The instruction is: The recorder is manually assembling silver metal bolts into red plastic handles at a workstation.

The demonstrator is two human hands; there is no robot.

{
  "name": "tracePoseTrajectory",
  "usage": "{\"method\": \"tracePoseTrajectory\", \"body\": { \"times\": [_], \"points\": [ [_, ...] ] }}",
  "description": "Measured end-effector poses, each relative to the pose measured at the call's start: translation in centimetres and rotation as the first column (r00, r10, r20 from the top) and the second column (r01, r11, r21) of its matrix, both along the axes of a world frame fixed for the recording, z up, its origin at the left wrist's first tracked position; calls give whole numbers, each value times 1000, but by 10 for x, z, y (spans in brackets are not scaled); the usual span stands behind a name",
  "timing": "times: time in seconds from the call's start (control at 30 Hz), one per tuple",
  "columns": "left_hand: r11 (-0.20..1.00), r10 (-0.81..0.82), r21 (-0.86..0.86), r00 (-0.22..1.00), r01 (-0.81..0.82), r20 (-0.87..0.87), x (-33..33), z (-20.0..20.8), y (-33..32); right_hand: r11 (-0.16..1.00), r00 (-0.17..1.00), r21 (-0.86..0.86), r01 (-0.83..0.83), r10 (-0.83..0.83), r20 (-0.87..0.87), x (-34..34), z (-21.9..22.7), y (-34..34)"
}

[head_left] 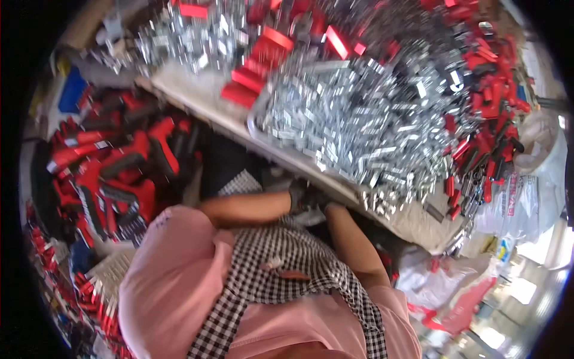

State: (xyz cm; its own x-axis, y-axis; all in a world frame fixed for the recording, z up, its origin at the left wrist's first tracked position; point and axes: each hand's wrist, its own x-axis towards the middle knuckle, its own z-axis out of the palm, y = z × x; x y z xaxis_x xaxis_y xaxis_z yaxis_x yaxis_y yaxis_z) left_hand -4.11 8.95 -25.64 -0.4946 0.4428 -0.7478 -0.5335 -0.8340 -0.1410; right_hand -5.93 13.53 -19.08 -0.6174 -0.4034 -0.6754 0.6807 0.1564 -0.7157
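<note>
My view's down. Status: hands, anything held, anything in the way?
Left hand, right hand close together, grip blurred. Pale thing by them, unclear whether held. Table close beyond, heaped with silvery metal parts.

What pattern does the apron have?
The apron is black-and-white checked, best seen in the head view.

Can't resolve left hand or right hand at near edge of workbench: too dark, too blurred. Can't tell finger pose or anything held. Can't separate single metal pieces heaped on workbench, smeared and too small. Can't follow red parts at workbench's far side past top picture edge.
</note>
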Motion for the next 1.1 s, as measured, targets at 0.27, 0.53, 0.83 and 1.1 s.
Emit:
{"method": "tracePoseTrajectory", "body": {
  "times": [0.27, 0.53, 0.83, 1.1],
  "points": [
    [943, -146, -329, 818, -56, -556, -35, 44, -194, 830, 823, -337, -445, 230, -519, -59, 92, -211],
    [610, -422, -784, 791, -114, -444, -4, 74, -232, 682, 611, -238, -691, 376, -696, -34, 106, -265],
    [539, -826, -826, 297, 165, -480, -31, 35, 25, 894, 739, 254, -368, 447, -504, -88, 11, -10],
    [468, -879, -881, -137, -69, -456, -27, 66, 90, 781, 766, 556, -285, 535, -358, -88, 24, 102]
  ]
}}
